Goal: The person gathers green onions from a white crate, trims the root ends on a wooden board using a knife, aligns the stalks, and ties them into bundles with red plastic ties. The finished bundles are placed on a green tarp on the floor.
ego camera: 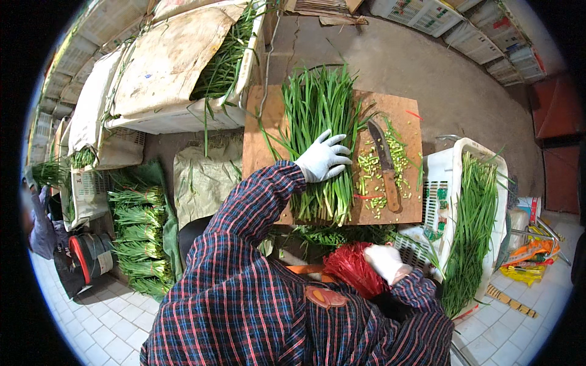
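A large bunch of Chinese chives (pixel 320 103) lies lengthwise on a wooden board (pixel 263 151), its cut ends towards me. My left hand (pixel 324 158), in a white glove, rests flat on the bunch with its fingers spread. On the board, to the right of the chives, lies a knife with a wooden handle (pixel 392 192) among chopped pale stem bits (pixel 368 169). My right hand (pixel 387 263), also gloved, is low by my lap at a bundle of red plastic strands (pixel 350 270); its fingertips are hidden, so whether it grips any strand is unclear.
A white plastic crate (pixel 499 238) of chives stands at the right. Tied chive bunches (pixel 139 242) are stacked on the left beside green cloth. Large covered crates (pixel 183 116) stand at the upper left. At the far left edge, another person's sleeve (pixel 41 224) shows near greens.
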The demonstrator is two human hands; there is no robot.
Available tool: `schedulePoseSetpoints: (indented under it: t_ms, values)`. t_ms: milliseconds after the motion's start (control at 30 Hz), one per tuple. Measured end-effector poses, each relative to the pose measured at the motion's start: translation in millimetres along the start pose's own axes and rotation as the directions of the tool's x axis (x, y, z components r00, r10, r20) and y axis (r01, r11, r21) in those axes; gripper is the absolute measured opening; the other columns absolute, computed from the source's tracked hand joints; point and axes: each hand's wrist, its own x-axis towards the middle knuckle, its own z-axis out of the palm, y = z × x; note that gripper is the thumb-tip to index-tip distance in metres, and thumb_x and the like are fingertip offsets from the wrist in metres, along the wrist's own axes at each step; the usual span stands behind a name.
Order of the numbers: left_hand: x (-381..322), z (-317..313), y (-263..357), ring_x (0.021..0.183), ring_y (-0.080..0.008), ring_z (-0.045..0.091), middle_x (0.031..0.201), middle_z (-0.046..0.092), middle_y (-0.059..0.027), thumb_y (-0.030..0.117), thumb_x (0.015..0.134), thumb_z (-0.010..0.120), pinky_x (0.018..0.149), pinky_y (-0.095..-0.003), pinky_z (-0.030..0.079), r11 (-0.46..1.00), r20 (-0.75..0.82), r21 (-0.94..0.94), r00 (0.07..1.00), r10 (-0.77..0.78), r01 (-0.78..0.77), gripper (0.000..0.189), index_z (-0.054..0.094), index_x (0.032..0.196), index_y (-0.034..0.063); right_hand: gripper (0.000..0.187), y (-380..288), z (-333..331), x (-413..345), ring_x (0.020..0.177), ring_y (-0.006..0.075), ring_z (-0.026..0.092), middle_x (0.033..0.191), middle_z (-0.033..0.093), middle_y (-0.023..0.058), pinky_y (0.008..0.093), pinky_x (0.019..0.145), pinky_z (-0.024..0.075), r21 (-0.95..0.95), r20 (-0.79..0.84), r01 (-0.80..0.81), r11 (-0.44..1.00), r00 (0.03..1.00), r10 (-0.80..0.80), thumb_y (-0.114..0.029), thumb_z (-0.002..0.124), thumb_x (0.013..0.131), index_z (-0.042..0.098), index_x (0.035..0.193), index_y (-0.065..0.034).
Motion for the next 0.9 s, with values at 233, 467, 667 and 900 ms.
schedulePoseSetpoints:
  t_ms: [233,467,667,900]
  values:
    - [13.4,-17.8,14.1,0.128,-0.0323,0.040,0.117,0.059,-0.0039,0.025,0.082,0.059,0.107,-0.0583,0.026,0.990,0.028,0.125,0.998,0.065,-0.068,0.027,0.067,0.107,0.0192,0.031,24.0,-26.7,-52.9,0.085,0.0351,0.063,0.091,0.065,0.0179,0.0442,0.076,0.0510,0.284,-0.171,-0.235,0.930,0.942,0.290,-0.032,0.057,0.087,0.063,0.099,-0.0039]
    - [65.3,-46.8,44.7,0.128,-0.0375,0.039,0.118,0.059,-0.0053,0.026,0.080,0.062,0.107,-0.0642,0.020,0.961,0.239,0.270,0.971,-0.014,-0.052,0.034,0.064,0.113,0.0163,0.019,76.8,-94.4,-105.4,0.085,0.0240,0.067,0.092,0.068,0.0135,0.0327,0.075,0.0513,0.594,-0.636,-0.087,0.800,0.557,0.533,-0.013,0.061,0.087,0.067,0.103,-0.0046]
    - [117.1,-42.1,91.5,0.124,-0.0380,0.043,0.115,0.060,-0.0072,0.025,0.079,0.062,0.108,-0.0621,0.021,0.960,0.195,0.254,0.978,0.071,-0.120,0.033,0.064,0.110,0.0148,0.018,220.8,-87.3,-142.0,0.072,0.0119,0.062,0.086,0.069,0.0077,0.0244,0.066,0.0492,0.892,-0.447,0.200,0.405,0.264,0.855,-0.008,0.055,0.091,0.066,0.103,0.0000]
    - [205.4,12.8,195.6,0.124,-0.0369,0.045,0.122,0.057,-0.0128,0.026,0.082,0.062,0.108,-0.0507,0.031,0.895,0.121,-0.186,0.894,0.431,-0.406,0.045,0.057,0.123,0.0089,0.061,374.9,-62.8,-134.2,0.111,0.0323,0.058,0.121,0.060,0.0208,0.0384,0.094,0.0451,0.904,-0.282,-0.340,0.258,-0.022,0.959,-0.040,0.069,0.081,0.055,0.124,0.0000]
